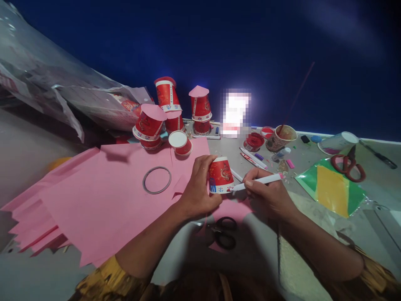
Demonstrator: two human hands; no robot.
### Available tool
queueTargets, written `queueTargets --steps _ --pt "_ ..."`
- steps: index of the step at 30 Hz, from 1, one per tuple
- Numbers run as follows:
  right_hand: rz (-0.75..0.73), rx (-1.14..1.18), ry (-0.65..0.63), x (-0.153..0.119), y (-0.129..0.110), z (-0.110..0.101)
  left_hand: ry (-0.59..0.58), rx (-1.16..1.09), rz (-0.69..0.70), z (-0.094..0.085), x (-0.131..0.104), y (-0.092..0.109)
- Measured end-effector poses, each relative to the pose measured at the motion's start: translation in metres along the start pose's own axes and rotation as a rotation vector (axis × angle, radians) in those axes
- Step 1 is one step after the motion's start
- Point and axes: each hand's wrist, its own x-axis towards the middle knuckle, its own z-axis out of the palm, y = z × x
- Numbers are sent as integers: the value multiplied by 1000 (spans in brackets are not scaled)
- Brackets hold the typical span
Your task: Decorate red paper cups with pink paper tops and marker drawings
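Note:
My left hand [202, 184] grips a red paper cup [222, 171] turned upside down, its white rim facing me. Small blue and red marks show along that rim, with a blue patch at its left side. In my right hand [267, 190] is a white marker [263, 180] with a pink end, held like a pen. Its tip meets the cup's rim beside a red mark. Below the cup, black-handled scissors [226, 232] lie on pink paper scraps, their blades partly hidden. To the left, a grey ring [157, 180] rests on large pink paper sheets [103, 196].
Behind stand several stacked red cups [200, 108], some with pink paper cones. At the right are a red paint jar [254, 142], a stained cup [281, 139] holding a thin stick, red-handled scissors [347, 167] and a green-yellow packet [332, 190]. A plastic-wrapped bundle [78, 92] fills the left.

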Motion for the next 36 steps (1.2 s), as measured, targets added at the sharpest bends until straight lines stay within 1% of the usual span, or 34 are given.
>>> queueTargets --steps 4,10,14,17,20,25,30,36 --pt "13 -5 7 2 3 -2 9 -35 -13 0 -1 0" --pt "25 121 25 5 5 -3 13 -72 -20 0 0 1" --pt "14 71 2 3 6 -2 14 -64 -15 0 0 0" --pt "12 36 26 3 7 -3 23 -66 -21 1 0 0" --pt "11 96 51 5 5 -5 26 -86 -28 1 0 0" --pt "34 217 75 9 -1 -6 -5 -142 -57 0 0 1" --pt "30 218 66 10 2 -8 -27 -180 -103 -2 0 1" --pt "44 187 24 8 4 -8 -27 -162 -83 -1 0 -1"
